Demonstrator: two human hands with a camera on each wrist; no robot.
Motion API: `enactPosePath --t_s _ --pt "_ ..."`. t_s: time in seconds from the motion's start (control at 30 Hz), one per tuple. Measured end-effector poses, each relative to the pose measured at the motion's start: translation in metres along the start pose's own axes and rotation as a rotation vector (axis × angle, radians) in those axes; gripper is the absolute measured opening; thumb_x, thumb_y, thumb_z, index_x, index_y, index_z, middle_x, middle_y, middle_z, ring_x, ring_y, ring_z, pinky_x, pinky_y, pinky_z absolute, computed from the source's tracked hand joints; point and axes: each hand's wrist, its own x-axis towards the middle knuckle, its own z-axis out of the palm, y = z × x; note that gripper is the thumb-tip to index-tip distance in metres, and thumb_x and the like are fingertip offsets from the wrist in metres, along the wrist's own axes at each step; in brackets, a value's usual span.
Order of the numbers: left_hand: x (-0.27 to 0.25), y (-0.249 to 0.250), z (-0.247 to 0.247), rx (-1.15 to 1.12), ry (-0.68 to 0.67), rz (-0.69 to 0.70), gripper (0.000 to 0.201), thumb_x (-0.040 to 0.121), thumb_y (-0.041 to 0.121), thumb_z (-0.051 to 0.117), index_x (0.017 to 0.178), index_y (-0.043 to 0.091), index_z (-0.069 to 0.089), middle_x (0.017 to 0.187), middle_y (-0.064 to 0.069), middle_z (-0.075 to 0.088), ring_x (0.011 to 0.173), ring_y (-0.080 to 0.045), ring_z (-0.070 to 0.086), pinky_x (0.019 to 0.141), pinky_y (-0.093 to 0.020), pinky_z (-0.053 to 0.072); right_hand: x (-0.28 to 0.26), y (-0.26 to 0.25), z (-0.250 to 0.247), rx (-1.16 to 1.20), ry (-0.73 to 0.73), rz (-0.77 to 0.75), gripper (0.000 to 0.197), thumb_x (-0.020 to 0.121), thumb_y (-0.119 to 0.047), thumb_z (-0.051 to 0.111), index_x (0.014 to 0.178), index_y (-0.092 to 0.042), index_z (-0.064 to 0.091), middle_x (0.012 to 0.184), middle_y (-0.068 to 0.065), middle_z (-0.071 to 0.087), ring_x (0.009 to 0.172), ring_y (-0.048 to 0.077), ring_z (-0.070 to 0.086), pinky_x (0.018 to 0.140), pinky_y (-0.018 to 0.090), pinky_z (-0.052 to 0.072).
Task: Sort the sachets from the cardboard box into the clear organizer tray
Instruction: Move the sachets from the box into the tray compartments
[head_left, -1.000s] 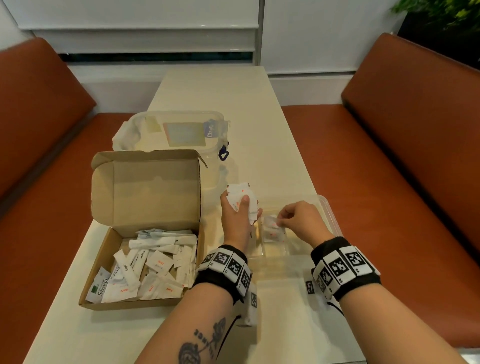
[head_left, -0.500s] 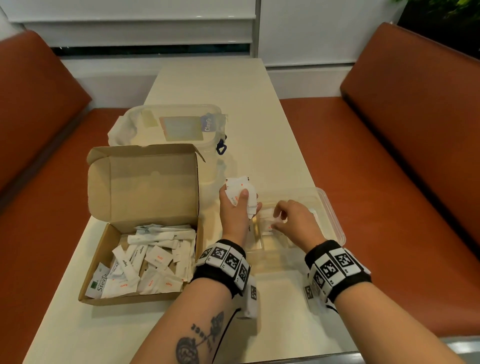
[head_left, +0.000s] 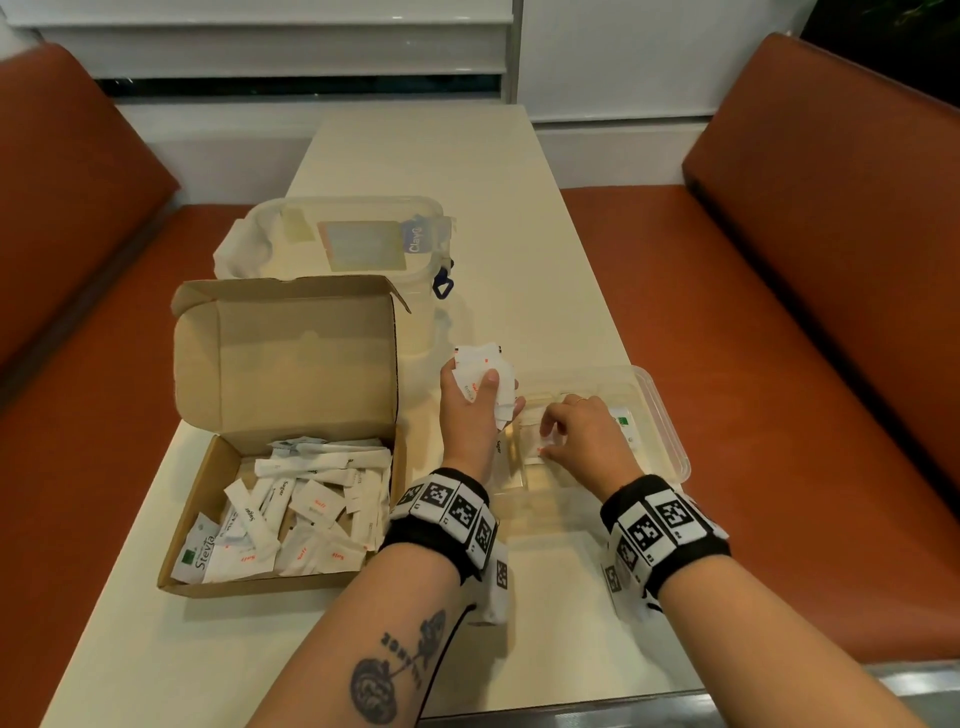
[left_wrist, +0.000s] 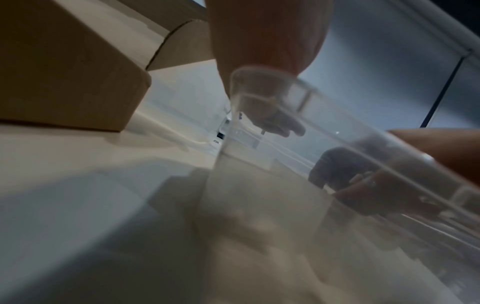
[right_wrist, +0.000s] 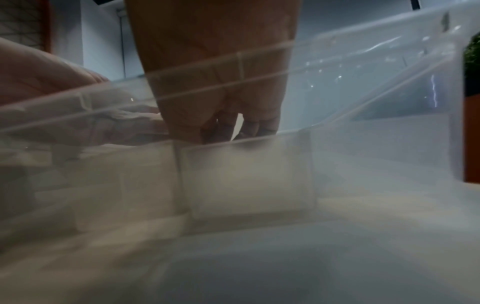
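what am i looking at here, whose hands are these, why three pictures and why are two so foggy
No machine here: a person sorts sachets by hand, wearing a camera on the head and one on each wrist, under the black-and-white patterned bands. The head view looks down at a pale table. On it sit an open cardboard box of loose sachets, a clear organizer tray, and behind the box a lidded plastic tub. The left hand holds a bunch of sachets in its grip. The right hand reaches into the tray with its fingers on a sachet there. The foggy pictures are the wrist cameras, looking through the tray's clear wall.
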Motion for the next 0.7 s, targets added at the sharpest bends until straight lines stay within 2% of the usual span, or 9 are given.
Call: enactPosePath --t_s 0.2,0.3,0.4,0.47,0.5,0.57,0.6,0.63,0.7 --pt "0.002 -0.001 0.0 -0.011 -0.04 -0.024 0.041 0.097 0.005 0.05 0.135 0.013 0.037 0.116 -0.018 0.058 0.083 -0.023 0.067 0.061 -0.031 0.059 0.001 0.0 0.0 0.026 -0.015 0.005 0.018 0.078 -0.024 0.073 0.09 -0.017 0.062 0.084 -0.006 0.047 0.088 0.012 0.036 0.072 0.021 0.028" --pt "0.001 0.001 -0.001 0.011 -0.076 -0.044 0.041 0.096 0.003 0.049 0.134 0.012 0.037 0.117 -0.018 0.058 0.081 -0.022 0.067 0.063 -0.033 0.06 0.002 -0.003 -0.007 0.197 0.12 0.022 0.008 0.083 -0.024 0.069 0.084 -0.018 0.063 0.078 -0.006 0.053 0.078 0.01 0.044 0.062 0.018 0.029" --pt "0.0 0.003 0.0 0.046 -0.079 -0.065 0.042 0.096 0.006 0.05 0.136 0.013 0.038 0.122 -0.016 0.058 0.092 -0.025 0.067 0.078 -0.045 0.059 0.002 -0.016 -0.016 0.439 0.238 0.018 0.011 0.084 -0.02 0.066 0.075 -0.02 0.062 0.07 -0.006 0.059 0.066 0.003 0.046 0.058 0.012 0.032" --pt "0.001 0.002 0.0 0.097 -0.072 -0.066 0.041 0.097 0.01 0.051 0.136 0.015 0.039 0.126 -0.015 0.058 0.109 -0.03 0.062 0.095 -0.053 0.05 0.002 -0.029 -0.02 0.553 0.204 0.011 0.012 0.084 -0.015 0.066 0.074 -0.021 0.063 0.071 -0.002 0.065 0.062 0.002 0.048 0.058 0.011 0.038" --pt "0.001 0.002 -0.001 0.103 -0.076 -0.074 0.039 0.098 0.013 0.05 0.135 0.017 0.04 0.126 -0.016 0.058 0.113 -0.032 0.059 0.098 -0.053 0.047 0.002 -0.034 -0.021 0.588 0.179 0.011 0.011 0.084 -0.013 0.066 0.075 -0.02 0.065 0.072 -0.001 0.066 0.062 0.003 0.05 0.059 0.01 0.04" --pt "0.001 0.0 -0.001 0.087 -0.092 -0.101 0.034 0.1 0.019 0.045 0.133 0.019 0.041 0.121 -0.015 0.06 0.106 -0.03 0.062 0.09 -0.045 0.053 0.004 -0.043 -0.021 0.633 0.157 0.031 0.006 0.085 -0.014 0.066 0.08 -0.018 0.068 0.073 -0.001 0.066 0.064 0.005 0.055 0.063 0.013 0.044" --pt "0.002 0.0 -0.001 0.081 -0.088 -0.117 0.032 0.101 0.023 0.042 0.133 0.019 0.042 0.115 -0.014 0.06 0.094 -0.025 0.063 0.077 -0.036 0.055 0.005 -0.046 -0.021 0.64 0.162 0.05 0.003 0.084 -0.017 0.067 0.082 -0.016 0.068 0.074 -0.001 0.065 0.065 0.005 0.055 0.064 0.015 0.045" --pt "0.002 -0.001 0.0 0.068 -0.074 -0.134 0.031 0.102 0.026 0.039 0.131 0.017 0.043 0.105 -0.011 0.06 0.08 -0.019 0.061 0.063 -0.027 0.053 0.007 -0.048 -0.02 0.632 0.177 0.072 0.007 0.082 -0.021 0.07 0.083 -0.015 0.067 0.074 -0.001 0.064 0.065 0.005 0.053 0.064 0.016 0.044" --pt "0.004 -0.003 -0.001 0.0 -0.061 -0.164 0.027 0.103 0.03 0.035 0.115 0.014 0.052 0.09 -0.004 0.057 0.068 -0.012 0.056 0.052 -0.019 0.048 0.011 -0.051 -0.018 0.579 0.202 0.118 0.021 0.077 -0.028 0.076 0.086 -0.014 0.063 0.074 -0.005 0.058 0.066 0.004 0.049 0.061 0.015 0.04"
